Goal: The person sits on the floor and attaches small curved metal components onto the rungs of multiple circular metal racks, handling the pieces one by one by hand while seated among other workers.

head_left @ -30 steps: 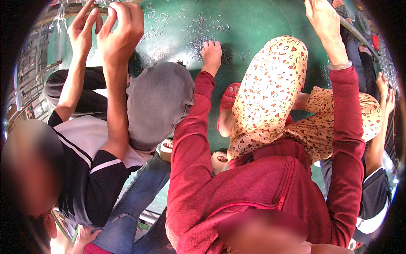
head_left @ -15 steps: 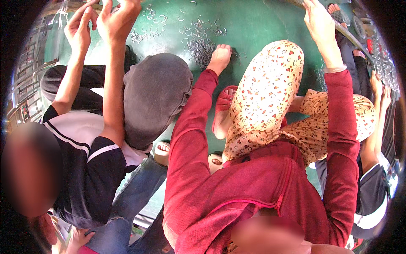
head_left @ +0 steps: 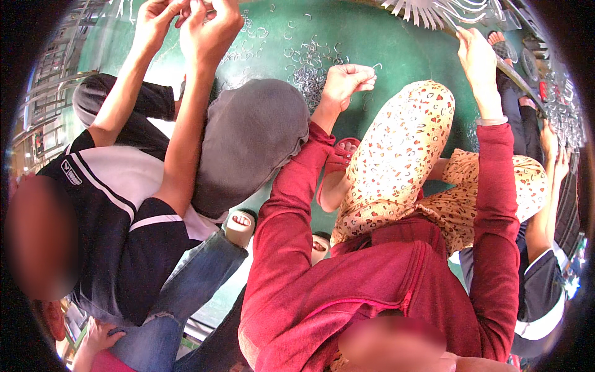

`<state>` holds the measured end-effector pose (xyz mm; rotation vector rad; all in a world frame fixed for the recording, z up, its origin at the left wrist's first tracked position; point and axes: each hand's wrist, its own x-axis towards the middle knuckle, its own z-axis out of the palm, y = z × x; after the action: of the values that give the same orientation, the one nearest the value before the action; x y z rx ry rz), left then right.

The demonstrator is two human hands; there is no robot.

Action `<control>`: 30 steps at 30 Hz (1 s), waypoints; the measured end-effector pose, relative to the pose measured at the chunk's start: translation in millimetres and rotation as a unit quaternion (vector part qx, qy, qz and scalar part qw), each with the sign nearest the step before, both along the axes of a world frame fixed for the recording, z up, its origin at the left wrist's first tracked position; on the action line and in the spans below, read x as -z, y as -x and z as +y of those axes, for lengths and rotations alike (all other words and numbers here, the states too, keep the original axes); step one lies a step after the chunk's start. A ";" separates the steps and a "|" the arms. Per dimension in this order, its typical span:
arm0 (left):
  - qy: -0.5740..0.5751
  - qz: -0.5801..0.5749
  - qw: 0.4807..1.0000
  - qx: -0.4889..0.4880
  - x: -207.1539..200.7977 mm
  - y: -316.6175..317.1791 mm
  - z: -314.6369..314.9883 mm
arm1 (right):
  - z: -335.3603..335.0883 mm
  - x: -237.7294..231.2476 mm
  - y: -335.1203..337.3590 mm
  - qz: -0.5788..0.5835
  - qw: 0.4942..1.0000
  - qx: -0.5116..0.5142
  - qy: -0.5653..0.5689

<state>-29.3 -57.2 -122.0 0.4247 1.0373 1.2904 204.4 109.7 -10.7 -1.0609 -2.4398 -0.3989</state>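
My left hand [head_left: 347,85] is closed in a pinch on a small curved wire hook [head_left: 377,66], held just right of a heap of similar hooks [head_left: 308,77] on the green surface [head_left: 384,37]. My right hand [head_left: 476,57], with a bracelet at the wrist, is closed at the end of a thin pale strip or rod [head_left: 455,28]. What exactly its fingers grip is too small to make out. Just beyond it, at the upper edge, spreads a fan of pale, flat prongs [head_left: 418,11].
At my left, a co-worker in a black and white shirt [head_left: 105,173] has both hands [head_left: 186,25] raised together. More hooks [head_left: 238,53] lie scattered nearby. Another person's forearms [head_left: 551,173] show at the right, beside many hanging metal pieces [head_left: 564,105].
My left hand has risen off the heap, turned, and now holds one hook. The fan of prongs has come into view at the top. The view has shifted slightly.
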 end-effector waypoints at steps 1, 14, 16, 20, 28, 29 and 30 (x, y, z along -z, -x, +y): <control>-0.006 -0.018 1.000 0.004 1.1 0.5 0.1 | -1.5 -0.5 0.9 0.003 1.000 0.005 -0.005; -0.068 -0.154 0.984 0.052 -32.3 -33.2 22.3 | -24.0 -16.0 12.7 0.016 0.998 0.038 0.043; -0.097 -0.129 0.986 0.029 -32.6 -54.0 48.2 | -26.2 -17.2 14.3 0.075 0.994 0.010 0.082; -0.129 -0.121 0.984 -0.038 -48.0 -90.8 89.7 | -28.2 -13.3 12.6 0.226 0.951 0.035 0.210; -0.164 -0.135 0.976 -0.044 -53.8 -105.4 110.4 | -31.4 -20.2 4.9 0.209 0.946 0.065 0.239; -0.167 -0.127 0.977 -0.045 -52.9 -103.8 110.5 | -32.0 -21.3 5.3 0.203 0.947 0.063 0.239; -0.169 -0.119 0.977 -0.046 -51.9 -102.3 110.7 | -33.3 -22.4 7.2 0.197 0.949 0.059 0.240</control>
<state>73.0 53.5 -70.1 0.4692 0.6424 1.5664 197.2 76.4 11.7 -1.3345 -2.1557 0.3683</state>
